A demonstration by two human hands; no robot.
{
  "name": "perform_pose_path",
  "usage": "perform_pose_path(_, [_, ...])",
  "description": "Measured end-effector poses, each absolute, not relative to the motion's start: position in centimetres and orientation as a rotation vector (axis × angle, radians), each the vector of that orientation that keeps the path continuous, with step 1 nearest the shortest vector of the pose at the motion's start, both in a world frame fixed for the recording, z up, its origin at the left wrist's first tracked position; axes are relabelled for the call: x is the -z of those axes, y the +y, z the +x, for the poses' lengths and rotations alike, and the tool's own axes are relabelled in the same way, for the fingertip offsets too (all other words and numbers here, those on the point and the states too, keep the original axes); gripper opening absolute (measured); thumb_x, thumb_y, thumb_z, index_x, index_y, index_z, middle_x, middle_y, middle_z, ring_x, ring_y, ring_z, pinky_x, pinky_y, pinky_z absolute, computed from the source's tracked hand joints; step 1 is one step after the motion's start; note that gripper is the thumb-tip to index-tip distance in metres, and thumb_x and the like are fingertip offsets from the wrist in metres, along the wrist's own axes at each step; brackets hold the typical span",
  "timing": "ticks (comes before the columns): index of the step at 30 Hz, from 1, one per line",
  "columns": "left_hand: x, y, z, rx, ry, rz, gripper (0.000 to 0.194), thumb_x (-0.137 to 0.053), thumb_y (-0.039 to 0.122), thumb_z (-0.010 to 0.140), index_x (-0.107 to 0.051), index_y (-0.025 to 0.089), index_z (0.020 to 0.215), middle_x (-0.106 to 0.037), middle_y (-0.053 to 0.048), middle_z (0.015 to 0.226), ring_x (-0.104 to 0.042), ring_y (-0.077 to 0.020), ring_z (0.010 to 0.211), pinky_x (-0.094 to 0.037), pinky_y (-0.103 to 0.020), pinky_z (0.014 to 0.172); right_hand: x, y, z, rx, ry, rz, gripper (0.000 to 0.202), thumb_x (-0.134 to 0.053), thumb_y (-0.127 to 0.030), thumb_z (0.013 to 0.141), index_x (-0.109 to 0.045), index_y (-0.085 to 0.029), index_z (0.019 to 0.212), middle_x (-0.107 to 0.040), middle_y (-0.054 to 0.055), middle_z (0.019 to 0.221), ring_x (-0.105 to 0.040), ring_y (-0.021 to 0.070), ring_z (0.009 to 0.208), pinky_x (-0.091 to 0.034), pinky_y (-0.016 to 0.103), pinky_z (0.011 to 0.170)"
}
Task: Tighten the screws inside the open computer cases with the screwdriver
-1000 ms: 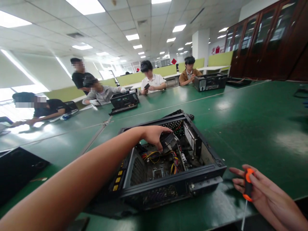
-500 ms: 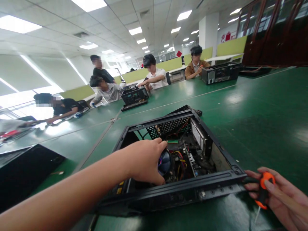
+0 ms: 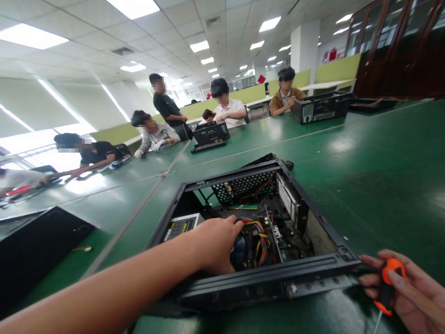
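An open black computer case (image 3: 257,278) lies on the green table in front of me. My left hand (image 3: 217,241) reaches inside it, its fingers wrapped round a dark round CPU cooler fan (image 3: 239,250). Beside the fan run coloured cables (image 3: 262,236); a green memory stick (image 3: 243,207) lies farther back. A power supply (image 3: 182,225) shows behind my forearm, and a hard drive (image 3: 288,197) stands at the right wall. Just off the case's right corner, my right hand (image 3: 403,283) holds an orange and black screwdriver (image 3: 390,283), its shaft pointing down.
A black panel (image 3: 41,250) lies at the left on the green table (image 3: 382,185). Across the table several people work; one handles a second computer case (image 3: 210,137), and another case (image 3: 323,106) stands at the far right.
My left hand and the fan have gone lower into the case, uncovering the memory stick and power supply. My right hand keeps the screwdriver. Across the table, a person now holds up a dark part.
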State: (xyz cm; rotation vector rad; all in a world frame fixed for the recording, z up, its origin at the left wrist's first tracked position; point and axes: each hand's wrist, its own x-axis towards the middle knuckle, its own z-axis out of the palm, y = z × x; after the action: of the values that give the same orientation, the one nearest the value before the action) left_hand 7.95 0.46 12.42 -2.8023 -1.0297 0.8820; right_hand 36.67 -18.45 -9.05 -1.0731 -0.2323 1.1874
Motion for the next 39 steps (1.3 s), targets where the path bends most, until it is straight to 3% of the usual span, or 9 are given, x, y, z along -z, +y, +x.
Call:
perform_pose_path(6, [-12.2,0.5,7.8,-0.856,-1.038,-2.797,0.094,-0.063,0.062,0.064,-0.045,0.009,0.139,-0.06,-0.02,0.126,-0.067,-0.0361,0.1,-0.057,-0.047,0.088,9.5,-18.4,36.7,-1.173,-0.214,-1.075,0.037,-0.074,-0.037,0.076,-0.061,-0.029,0.109,-0.069,0.008,0.109,-0.07,0.0241,0.077,-0.061,0.032,0.063])
perform_pose_path(20, [-11.5,0.2,8.2,-0.838,-0.945,-2.806,0.082,-0.065,0.056,0.067,-0.05,0.009,0.132,-0.061,-0.019,0.121,-0.068,-0.0352,0.098,-0.058,-0.046,0.086,9.9,-18.7,37.2,-1.22,-0.217,-1.057,0.032,-0.07,-0.037,0.081,-0.06,-0.032,0.111,-0.069,0.004,0.114,-0.071,0.0214,0.08,-0.061,0.03,0.068])
perform_pose_path(26, [-11.6,0.0,8.2,-0.857,-0.92,-2.801,0.076,-0.069,0.049,0.067,-0.053,0.009,0.129,-0.061,-0.02,0.121,-0.068,-0.0353,0.095,-0.058,-0.046,0.084,9.9,-18.6,36.9,-1.215,-0.242,-1.063,0.032,-0.071,-0.036,0.08,-0.06,-0.032,0.11,-0.071,0.003,0.111,-0.071,0.0218,0.081,-0.061,0.031,0.073])
perform_pose_path(33, [-11.4,0.1,8.0,-0.826,-0.901,-2.807,0.068,-0.068,0.048,0.07,-0.055,0.009,0.125,-0.062,-0.02,0.118,-0.069,-0.035,0.092,-0.059,-0.046,0.08,8.9,-18.6,36.6,-1.157,-0.287,-1.12,0.03,-0.071,-0.039,0.079,-0.061,-0.032,0.107,-0.073,0.004,0.108,-0.072,0.0251,0.078,-0.061,0.034,0.065])
perform_pose_path(39, [-11.4,0.0,8.2,-0.812,-0.89,-2.8,0.07,-0.068,0.046,0.07,-0.054,0.009,0.127,-0.063,-0.019,0.115,-0.069,-0.0352,0.092,-0.059,-0.046,0.078,8.7,-18.8,36.7,-1.192,-0.232,-1.099,0.034,-0.074,-0.036,0.078,-0.061,-0.031,0.109,-0.071,0.003,0.112,-0.072,0.0221,0.081,-0.061,0.03,0.072])
